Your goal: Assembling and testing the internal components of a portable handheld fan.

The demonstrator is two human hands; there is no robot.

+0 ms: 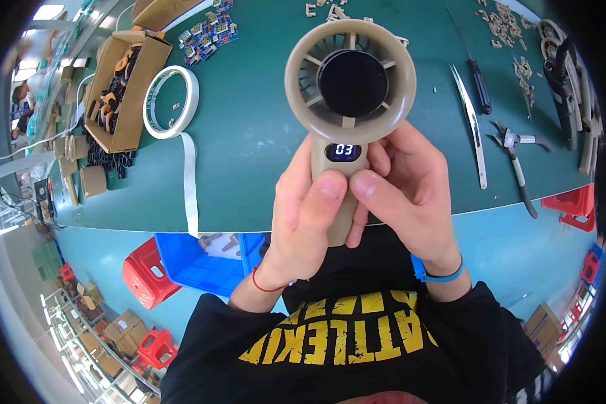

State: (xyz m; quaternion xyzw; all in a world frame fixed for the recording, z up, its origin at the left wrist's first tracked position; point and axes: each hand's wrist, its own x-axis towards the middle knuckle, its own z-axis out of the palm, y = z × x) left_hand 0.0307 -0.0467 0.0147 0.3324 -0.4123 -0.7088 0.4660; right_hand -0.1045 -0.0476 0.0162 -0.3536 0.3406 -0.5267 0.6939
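Note:
A beige handheld fan (404, 94) is held up in front of me, its round head with a black centre facing me. A small lit display sits on its neck, just below the head. My left hand (304, 209) wraps the left side of the handle, thumb on its front. From the other side my right hand (411, 192) grips the same handle, its thumb close beside the left one below the display. The back of the handle is hidden by my fingers.
A green table (249, 161) bears a roll of white tape (190, 101), a cardboard box (124, 101) of parts and small circuit boards (209, 37). Tweezers (475, 135), a screwdriver (479, 84) and cutting pliers (515, 151) lie right. A blue bin (195, 266) stands below the front edge.

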